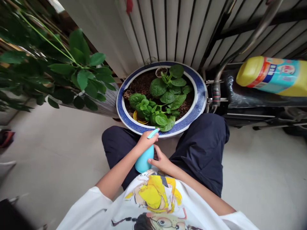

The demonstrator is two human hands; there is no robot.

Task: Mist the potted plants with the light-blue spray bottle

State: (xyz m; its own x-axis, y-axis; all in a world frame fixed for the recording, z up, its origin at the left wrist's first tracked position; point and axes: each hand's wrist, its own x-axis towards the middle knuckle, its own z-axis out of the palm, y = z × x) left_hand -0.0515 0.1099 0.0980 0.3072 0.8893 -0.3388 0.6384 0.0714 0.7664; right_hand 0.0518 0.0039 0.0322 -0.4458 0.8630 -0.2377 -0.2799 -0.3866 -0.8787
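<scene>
A light blue spray bottle (144, 160) stands tilted between my knees, its nozzle end toward the pot. My left hand (146, 140) is wrapped round its neck, near the top. Against the bottle's right side rests my right hand (161, 160), thumb on the body and fingers partly hidden behind it. Just beyond the nozzle is a large round pot (200, 95) with a blue and white rim. Broad-leaved green plants (165, 95) grow in its dark soil (141, 83), and one leaf hangs over the near rim.
A small white cup (161, 72) and a yellow ring-shaped item (139, 118) sit in the soil. At left hangs a leafy plant (82, 76). On the right, a yellow bottle (273, 76) lies on black plastic beside a metal-tube frame (217, 86). A ribbed panel (171, 32) stands behind the pot.
</scene>
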